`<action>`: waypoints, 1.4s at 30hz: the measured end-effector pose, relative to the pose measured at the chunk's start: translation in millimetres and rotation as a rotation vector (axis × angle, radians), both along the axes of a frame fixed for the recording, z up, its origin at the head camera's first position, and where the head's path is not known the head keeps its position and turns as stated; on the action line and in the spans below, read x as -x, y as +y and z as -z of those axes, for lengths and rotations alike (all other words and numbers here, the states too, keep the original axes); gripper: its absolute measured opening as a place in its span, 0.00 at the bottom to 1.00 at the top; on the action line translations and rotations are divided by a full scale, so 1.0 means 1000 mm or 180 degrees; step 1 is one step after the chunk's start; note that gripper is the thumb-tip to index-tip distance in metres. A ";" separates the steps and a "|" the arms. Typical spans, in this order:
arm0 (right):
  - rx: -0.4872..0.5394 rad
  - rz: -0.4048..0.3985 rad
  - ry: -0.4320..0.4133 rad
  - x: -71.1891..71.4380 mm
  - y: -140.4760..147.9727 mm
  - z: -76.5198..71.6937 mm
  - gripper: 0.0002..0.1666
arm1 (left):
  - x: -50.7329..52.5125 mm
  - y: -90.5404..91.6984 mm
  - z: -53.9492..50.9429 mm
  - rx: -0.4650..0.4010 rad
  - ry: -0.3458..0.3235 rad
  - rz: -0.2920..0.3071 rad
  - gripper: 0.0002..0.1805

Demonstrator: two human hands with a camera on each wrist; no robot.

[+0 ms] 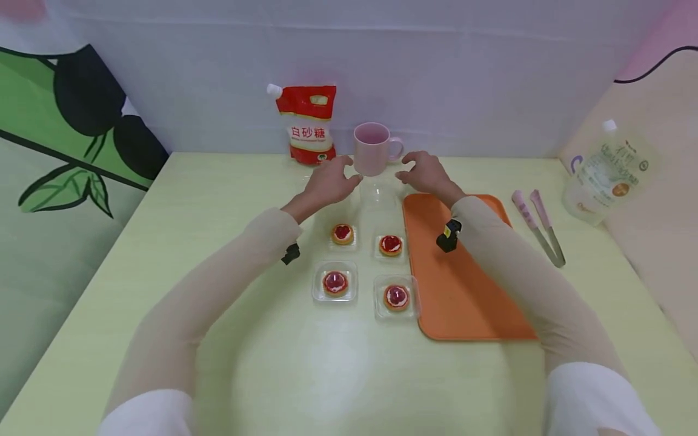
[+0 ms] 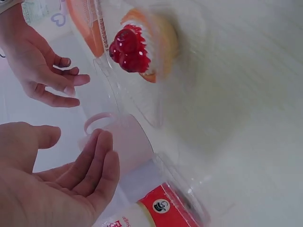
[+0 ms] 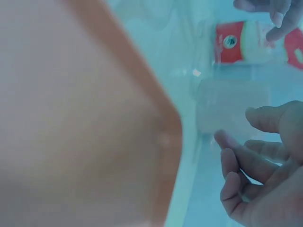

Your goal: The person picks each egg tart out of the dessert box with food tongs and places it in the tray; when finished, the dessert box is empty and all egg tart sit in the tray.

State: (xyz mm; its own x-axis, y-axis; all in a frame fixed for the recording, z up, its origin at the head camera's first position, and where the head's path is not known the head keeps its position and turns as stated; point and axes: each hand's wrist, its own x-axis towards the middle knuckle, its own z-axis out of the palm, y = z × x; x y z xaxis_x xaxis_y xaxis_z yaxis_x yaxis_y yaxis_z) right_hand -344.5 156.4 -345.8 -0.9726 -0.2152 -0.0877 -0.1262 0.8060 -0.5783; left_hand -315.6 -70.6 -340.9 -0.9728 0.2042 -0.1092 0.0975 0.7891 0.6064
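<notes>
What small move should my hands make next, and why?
Probably bring your left hand and right hand to the clear plastic before the pink mug: both hands look empty, and the head view shows it between them.

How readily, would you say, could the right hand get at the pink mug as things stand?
Probably yes: the right hand hovers close to the pink mug, apparently empty, and nothing seems to stand between them.

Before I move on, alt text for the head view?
A person's left hand and right hand flank a mug, beyond four tarts. A sugar bag stands by the mug; an orange tray lies right of the tarts.
</notes>
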 end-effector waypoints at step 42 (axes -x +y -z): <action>0.0012 -0.2266 -0.0235 -0.134 -0.064 -0.005 0.43 | -0.127 -0.103 0.036 -0.0216 -0.0394 0.1512 0.55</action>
